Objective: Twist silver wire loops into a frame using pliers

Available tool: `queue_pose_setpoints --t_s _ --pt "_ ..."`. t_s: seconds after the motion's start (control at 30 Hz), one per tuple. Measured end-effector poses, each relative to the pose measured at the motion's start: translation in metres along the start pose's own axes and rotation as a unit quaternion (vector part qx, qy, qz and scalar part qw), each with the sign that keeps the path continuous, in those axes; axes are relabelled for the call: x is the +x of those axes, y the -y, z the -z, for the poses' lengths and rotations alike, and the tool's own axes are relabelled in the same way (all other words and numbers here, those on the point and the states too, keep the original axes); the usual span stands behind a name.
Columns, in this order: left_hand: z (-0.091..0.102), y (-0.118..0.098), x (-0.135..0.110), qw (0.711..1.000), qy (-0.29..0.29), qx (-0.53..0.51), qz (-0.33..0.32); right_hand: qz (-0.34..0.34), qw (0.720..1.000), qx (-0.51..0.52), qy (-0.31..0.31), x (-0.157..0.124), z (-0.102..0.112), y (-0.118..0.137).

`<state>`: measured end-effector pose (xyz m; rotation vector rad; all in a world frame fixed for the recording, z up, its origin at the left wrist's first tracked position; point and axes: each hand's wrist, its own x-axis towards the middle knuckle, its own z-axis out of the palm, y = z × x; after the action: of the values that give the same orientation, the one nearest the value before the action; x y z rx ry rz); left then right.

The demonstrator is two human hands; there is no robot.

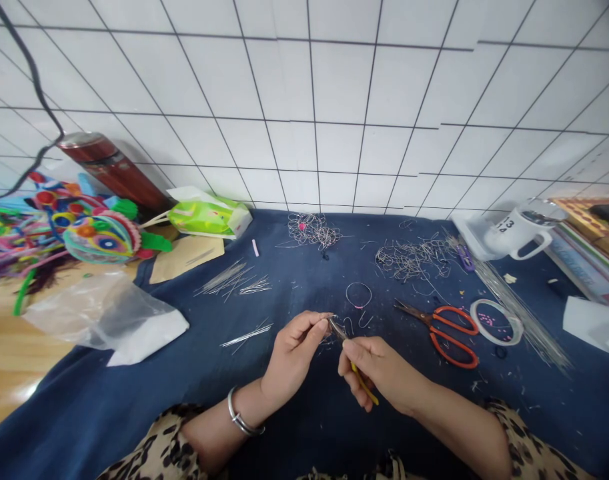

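Note:
My right hand (371,370) is closed round yellow-handled pliers (364,385), whose metal jaws point up and left. The jaw tips meet the fingertips of my left hand (297,353). That hand is pinched shut on a thin piece of wire (334,315), mostly hidden by the fingers. Just beyond the pliers lie a wire ring (359,295) with small pink beads on its lower edge and a few bent wire bits (365,320). Orange-handled scissors (441,329) rest to the right of my right hand, their blades spread slightly.
Tangled wire loops (314,231) and another wire heap (411,257) lie toward the wall. Straight wires (247,335) are at left. A lidded white mug (517,230), a white ring dish (514,327), a plastic bag (104,310) and a red thermos (119,170) stand or lie around the blue cloth (194,380).

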<state>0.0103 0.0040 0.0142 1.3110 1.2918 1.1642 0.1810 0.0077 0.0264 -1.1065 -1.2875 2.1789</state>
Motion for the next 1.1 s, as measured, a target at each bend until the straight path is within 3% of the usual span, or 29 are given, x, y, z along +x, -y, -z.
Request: queue_pose_setpoints --t_s 0.27,0.43,0.5,0.57,0.63,0.7,0.77,0.83,0.87,0.97,1.1 --pt "0.001 0.001 0.002 1.000 0.000 0.000 0.005 0.012 0.999 0.033 0.025 0.003 0.000 0.001" --pt "0.003 0.001 0.003 1.000 -0.016 0.013 0.002 0.041 0.998 0.029 -0.043 0.000 0.009 0.008" --pt "0.003 0.002 0.004 1.000 -0.016 0.000 0.012 0.048 0.996 -0.050 -0.055 -0.003 0.013 0.013" --pt "0.003 0.004 0.004 0.999 -0.016 -0.018 0.023 0.067 0.977 -0.186 -0.077 -0.006 0.016 0.018" --pt "0.002 0.006 0.004 0.999 -0.017 -0.032 0.028 0.115 0.928 -0.331 -0.130 -0.007 0.017 0.022" --pt "0.001 0.007 0.004 0.999 -0.018 -0.040 0.031 0.144 0.890 -0.401 -0.163 -0.007 0.017 0.022" --pt "0.001 0.007 0.004 0.998 -0.016 -0.046 0.033 0.102 0.923 -0.348 -0.125 -0.006 0.017 0.021" --pt "0.000 0.006 0.004 0.998 -0.014 -0.050 0.031 0.025 0.976 -0.211 -0.042 -0.004 0.016 0.018" --pt "0.000 0.006 0.004 0.998 -0.014 -0.052 0.029 -0.006 0.990 -0.141 -0.004 -0.003 0.015 0.015" --pt "-0.001 0.005 0.004 0.998 -0.014 -0.056 0.025 -0.030 0.998 -0.026 0.044 0.000 0.013 0.007" --pt "-0.002 0.005 0.002 0.998 -0.009 -0.052 0.027 -0.025 0.999 0.003 0.042 0.003 0.010 -0.001"
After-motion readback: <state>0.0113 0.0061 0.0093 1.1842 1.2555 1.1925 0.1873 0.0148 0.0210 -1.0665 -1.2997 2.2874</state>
